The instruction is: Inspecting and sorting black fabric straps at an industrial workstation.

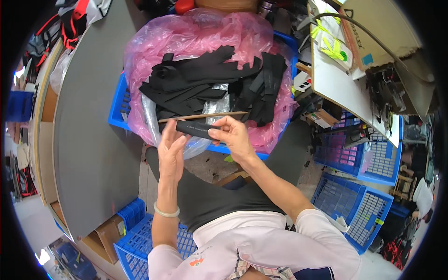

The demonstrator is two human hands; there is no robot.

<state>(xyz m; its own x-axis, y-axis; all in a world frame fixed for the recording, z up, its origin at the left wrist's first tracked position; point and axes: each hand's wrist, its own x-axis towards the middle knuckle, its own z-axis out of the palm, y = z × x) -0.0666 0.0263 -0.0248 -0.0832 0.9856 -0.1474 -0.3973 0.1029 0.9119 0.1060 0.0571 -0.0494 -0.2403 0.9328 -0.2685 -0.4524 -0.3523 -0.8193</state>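
Note:
Over the near edge of the crate, a short black fabric band with pale lettering is in my hands. My right hand pinches its right end between thumb and fingers. At the band's left end is my left hand, its fingers stretched up and the thumb apart, the fingertips next to or touching the fabric. Just beyond the band, a thin brown strip runs across the crate's near side. Many black fabric strips lie in a loose pile inside the pink plastic liner of a blue crate.
A grey tabletop curves along the left. To the right stand a white table with a cardboard box and stacked blue crates. Another blue crate is at lower left, beside my left forearm.

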